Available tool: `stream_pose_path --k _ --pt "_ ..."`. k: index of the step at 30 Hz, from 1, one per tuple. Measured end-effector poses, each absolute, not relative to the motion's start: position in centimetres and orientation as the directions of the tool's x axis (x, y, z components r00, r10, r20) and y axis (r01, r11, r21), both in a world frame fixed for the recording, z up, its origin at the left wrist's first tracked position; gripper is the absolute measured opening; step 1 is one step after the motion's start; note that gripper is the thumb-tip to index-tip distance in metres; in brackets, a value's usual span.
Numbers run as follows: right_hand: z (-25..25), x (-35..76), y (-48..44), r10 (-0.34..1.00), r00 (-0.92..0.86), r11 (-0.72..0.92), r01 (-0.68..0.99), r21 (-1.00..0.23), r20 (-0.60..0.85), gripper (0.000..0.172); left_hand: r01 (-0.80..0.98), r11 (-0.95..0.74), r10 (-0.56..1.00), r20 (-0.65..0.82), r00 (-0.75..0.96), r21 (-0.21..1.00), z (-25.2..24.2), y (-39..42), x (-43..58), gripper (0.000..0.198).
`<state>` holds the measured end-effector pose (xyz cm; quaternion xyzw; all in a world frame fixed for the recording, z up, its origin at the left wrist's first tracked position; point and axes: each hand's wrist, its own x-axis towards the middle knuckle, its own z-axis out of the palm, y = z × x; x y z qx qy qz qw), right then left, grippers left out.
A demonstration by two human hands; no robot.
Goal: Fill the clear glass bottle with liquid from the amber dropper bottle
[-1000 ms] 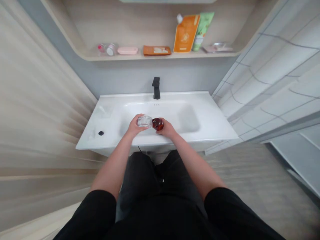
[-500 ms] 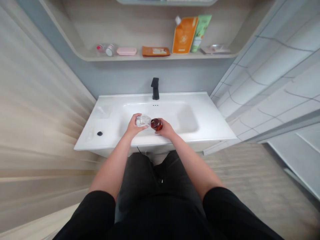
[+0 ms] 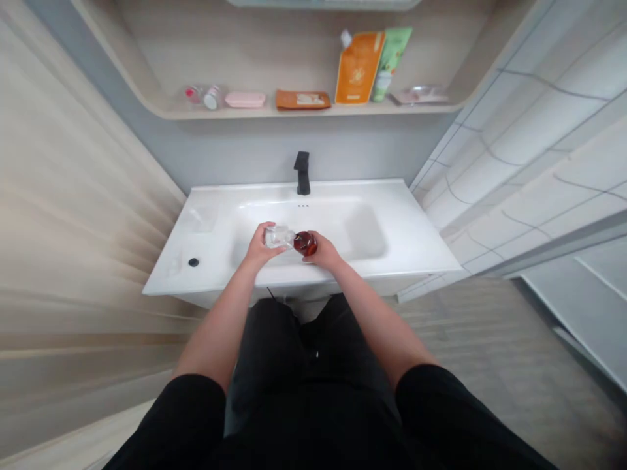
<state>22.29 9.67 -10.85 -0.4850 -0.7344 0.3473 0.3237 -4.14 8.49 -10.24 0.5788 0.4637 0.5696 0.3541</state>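
Over the basin, my left hand (image 3: pixel 261 247) is closed round a clear, see-through bottle (image 3: pixel 278 237), its neck pointing right. A dark red-brown bottle (image 3: pixel 304 243) is gripped by my right hand (image 3: pixel 324 252), tilted so that its mouth end faces left. The mouths of the two bottles meet or nearly meet; I cannot tell if they touch. Both hands hang above the front part of the white sink (image 3: pixel 337 225).
Behind the sink stands a black faucet (image 3: pixel 302 173). A round black piece (image 3: pixel 194 262) lies on the left counter. The shelf above holds an orange pouch (image 3: pixel 359 68), a green tube (image 3: pixel 390 64), a pink case (image 3: pixel 245 99) and a brown packet (image 3: pixel 302 100).
The clear bottle shows more distinctly now, its neck against the red-brown bottle's mouth end. Both hands keep nearly the same place; the whole view has shifted slightly.
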Motion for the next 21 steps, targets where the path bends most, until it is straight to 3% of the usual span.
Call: stream_pose_path --k 7,14,21 --pt "-10.82 22.37 9.59 0.938 -0.318 0.291 0.495 -0.819 0.141 0.089 0.11 -0.324 0.935 0.336 -0.115 0.939 -10.05 8.65 -3.96 0.099" --pt "-10.7 22.35 9.56 0.94 -0.314 0.28 0.494 -0.823 0.132 0.088 0.1 -0.336 0.934 0.345 -0.096 0.937 -10.25 8.59 -4.05 0.089" --pt "-10.62 22.36 9.51 0.941 -0.311 0.283 0.501 -0.818 0.134 0.089 0.094 -0.346 0.929 0.355 -0.102 0.933 -10.42 8.71 -3.95 0.097"
